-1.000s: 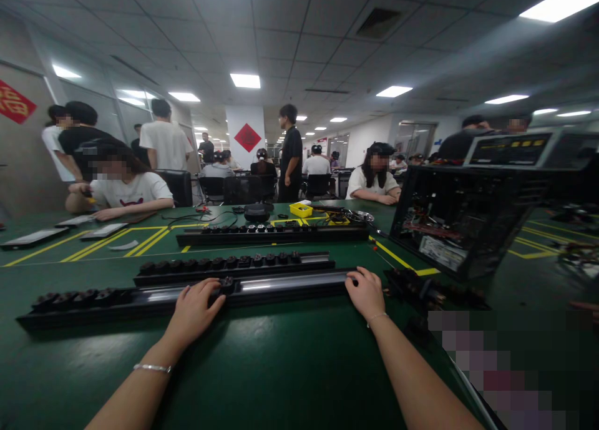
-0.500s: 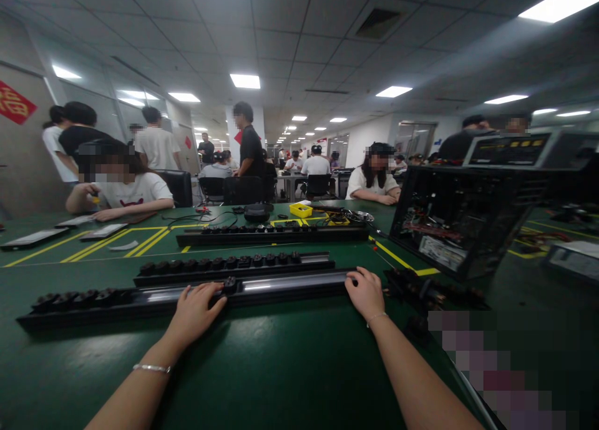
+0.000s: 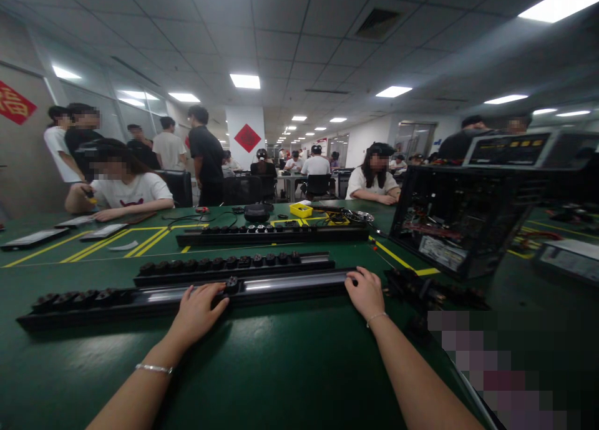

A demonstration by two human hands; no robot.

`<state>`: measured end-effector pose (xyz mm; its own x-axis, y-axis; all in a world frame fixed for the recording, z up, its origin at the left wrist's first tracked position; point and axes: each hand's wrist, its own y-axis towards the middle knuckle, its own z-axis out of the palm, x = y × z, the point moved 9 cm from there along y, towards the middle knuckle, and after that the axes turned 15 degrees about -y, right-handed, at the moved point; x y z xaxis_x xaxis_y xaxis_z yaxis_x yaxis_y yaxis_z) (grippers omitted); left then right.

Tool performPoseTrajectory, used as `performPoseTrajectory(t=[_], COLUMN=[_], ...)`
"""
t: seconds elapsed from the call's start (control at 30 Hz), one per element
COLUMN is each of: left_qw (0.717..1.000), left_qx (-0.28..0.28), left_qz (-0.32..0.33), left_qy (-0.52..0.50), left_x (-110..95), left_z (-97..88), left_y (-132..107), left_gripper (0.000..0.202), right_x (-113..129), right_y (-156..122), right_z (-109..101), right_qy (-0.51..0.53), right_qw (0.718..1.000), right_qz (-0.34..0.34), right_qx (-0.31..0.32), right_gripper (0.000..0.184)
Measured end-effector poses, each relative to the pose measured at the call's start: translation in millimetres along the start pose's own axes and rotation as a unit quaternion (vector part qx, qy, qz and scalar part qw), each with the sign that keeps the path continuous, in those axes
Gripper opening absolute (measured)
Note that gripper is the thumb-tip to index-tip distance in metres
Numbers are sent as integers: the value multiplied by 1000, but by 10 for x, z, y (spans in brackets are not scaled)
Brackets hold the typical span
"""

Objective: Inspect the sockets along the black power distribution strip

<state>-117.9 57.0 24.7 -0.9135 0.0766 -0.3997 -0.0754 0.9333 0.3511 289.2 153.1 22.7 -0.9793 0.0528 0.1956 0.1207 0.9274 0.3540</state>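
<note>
A long black rail (image 3: pixel 290 284) with a row of black knobs on its left part lies across the green table in front of me. My left hand (image 3: pixel 196 314) rests on the rail's near edge, fingers curled around a black knob (image 3: pixel 230 284) near the rail's middle. My right hand (image 3: pixel 367 293) grips the rail's right end, fingers bent over it. Two similar black rails (image 3: pixel 234 264) (image 3: pixel 271 233) lie parallel behind it.
An open black computer case (image 3: pixel 463 221) stands at the right, with loose black parts (image 3: pixel 425 291) in front of it. A yellow box (image 3: pixel 301 210) and cables lie farther back. Several people sit or stand around the tables behind.
My hands have barely moved; the left hand shifted slightly right along the rail. A person in black walked from centre to left in the background.
</note>
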Motion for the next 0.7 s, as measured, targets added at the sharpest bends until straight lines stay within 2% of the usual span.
performPoseTrajectory(t=[0.4, 0.6, 0.7], left_qw=[1000, 1000, 1000], left_qx=[4, 8, 8], left_qz=[6, 12, 12], left_qy=[-5, -5, -7], left_x=[-1, -36, -46], left_z=[42, 67, 65], left_y=[4, 3, 2], left_gripper=[42, 42, 41], right_x=[-4, -7, -17], right_y=[2, 19, 15], right_z=[10, 16, 19], right_qy=[4, -8, -4], right_qw=[1000, 1000, 1000], right_qz=[-4, -13, -9], right_qx=[1, -23, -9], right_gripper=[39, 37, 39])
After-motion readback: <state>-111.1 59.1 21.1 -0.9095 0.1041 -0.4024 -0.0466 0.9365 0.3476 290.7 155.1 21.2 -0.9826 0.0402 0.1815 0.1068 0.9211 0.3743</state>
